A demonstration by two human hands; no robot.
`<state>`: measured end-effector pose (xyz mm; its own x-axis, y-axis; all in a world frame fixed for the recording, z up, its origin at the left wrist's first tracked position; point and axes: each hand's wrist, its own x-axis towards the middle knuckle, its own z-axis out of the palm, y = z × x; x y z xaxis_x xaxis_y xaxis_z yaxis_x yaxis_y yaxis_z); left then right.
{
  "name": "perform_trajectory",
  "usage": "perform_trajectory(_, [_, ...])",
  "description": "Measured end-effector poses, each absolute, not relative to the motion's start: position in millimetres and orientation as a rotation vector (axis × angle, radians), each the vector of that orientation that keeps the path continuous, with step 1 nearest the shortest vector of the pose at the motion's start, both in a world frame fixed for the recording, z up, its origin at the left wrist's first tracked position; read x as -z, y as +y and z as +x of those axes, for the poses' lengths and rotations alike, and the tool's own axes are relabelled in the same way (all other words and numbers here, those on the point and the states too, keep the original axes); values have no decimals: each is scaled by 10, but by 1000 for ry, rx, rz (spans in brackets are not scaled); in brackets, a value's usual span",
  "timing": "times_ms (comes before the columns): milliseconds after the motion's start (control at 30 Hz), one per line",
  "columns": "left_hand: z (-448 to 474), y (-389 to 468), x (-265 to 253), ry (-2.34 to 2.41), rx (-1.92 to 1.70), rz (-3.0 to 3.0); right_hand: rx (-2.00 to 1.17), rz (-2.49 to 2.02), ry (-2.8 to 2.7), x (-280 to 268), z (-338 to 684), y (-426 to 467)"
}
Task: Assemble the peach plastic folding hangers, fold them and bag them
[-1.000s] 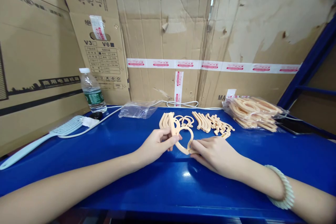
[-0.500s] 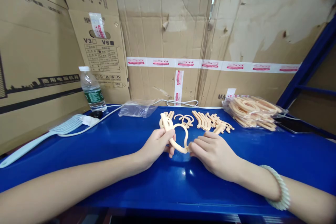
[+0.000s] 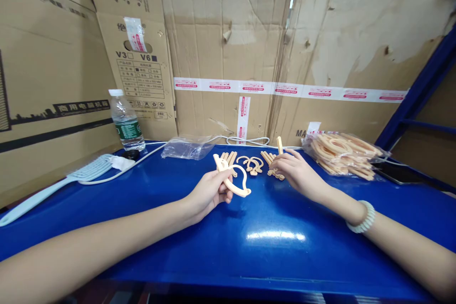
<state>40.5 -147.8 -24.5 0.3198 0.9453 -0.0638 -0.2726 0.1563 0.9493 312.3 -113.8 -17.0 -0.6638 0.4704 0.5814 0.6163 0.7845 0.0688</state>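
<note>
My left hand (image 3: 213, 191) is closed around beige curved plastic pieces (image 3: 245, 185) that look like folding clothes hanger parts. They show a straight end at the top and an open loop on the right. Further right and farther back, my right hand (image 3: 294, 171) is over a group of long curved beige pieces (image 3: 267, 157), partly covering them. A straight beige hanger piece (image 3: 280, 145) sticks up from its fingers. Between the hands, behind them, lie several hook-shaped pieces (image 3: 253, 165), and a few straight pieces (image 3: 231, 157) stand behind the left hand.
A clear bag of beige parts (image 3: 342, 154) lies at the back right by a dark flat device (image 3: 401, 174). At left are a water bottle (image 3: 128, 126), a light-blue hairbrush (image 3: 53, 192) and a white cable (image 3: 142, 157). Cardboard (image 3: 221, 47) walls the blue table (image 3: 213, 256).
My right hand has moved away from the left hand's pieces, back and up to the parts at the rear, keeping a straight piece. My left hand still holds its pieces, slightly turned.
</note>
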Motion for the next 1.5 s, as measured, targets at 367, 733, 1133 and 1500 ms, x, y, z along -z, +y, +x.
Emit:
perform_trajectory(367, [410, -1463, 265, 802, -1011, 1051, 139, -801, -2465, 329, 2976, -978])
perform_trajectory(733, [407, -1459, 258, 796, -981, 1070, 214, -945, -2439, 351, 3019, -967])
perform_trajectory(1133, [414, -1467, 265, 798, -960, 1141, 338, -933, -2481, 322, 3063, -1013])
perform_trajectory(1500, [422, -1537, 308, 773, -879, 1365, 585, -401, -2538, 137, 2619, -1684])
